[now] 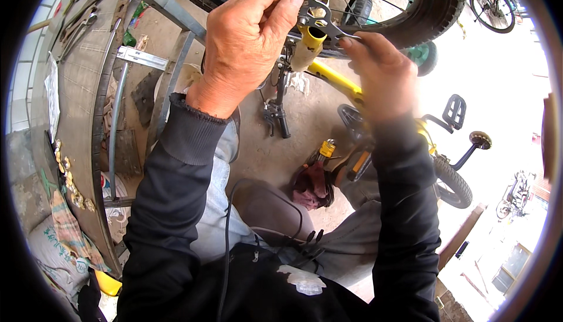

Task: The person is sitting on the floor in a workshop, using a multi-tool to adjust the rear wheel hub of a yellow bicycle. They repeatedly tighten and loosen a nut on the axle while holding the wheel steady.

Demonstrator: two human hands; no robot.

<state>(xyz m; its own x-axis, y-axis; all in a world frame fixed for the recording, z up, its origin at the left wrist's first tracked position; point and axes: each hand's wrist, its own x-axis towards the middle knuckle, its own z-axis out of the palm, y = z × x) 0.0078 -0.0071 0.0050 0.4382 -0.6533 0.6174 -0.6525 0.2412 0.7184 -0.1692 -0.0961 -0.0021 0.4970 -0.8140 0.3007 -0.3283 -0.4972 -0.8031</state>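
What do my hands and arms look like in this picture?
Your left hand and right hand are both bare, with no gloves; the right is blurred, so its finer detail is unclear. The left sleeve and right sleeve are long, black and creased. The left cuff is ribbed, with a frayed edge.

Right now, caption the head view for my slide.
Right hand holding a dark metal tool at a yellow bicycle frame, left hand alongside.

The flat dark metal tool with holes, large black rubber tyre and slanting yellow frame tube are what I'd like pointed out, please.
Flat dark metal tool [329,23], head view: its plate.
Large black tyre [438,14], head view: right-hand sidewall.
Yellow frame tube [336,77], head view: its middle.
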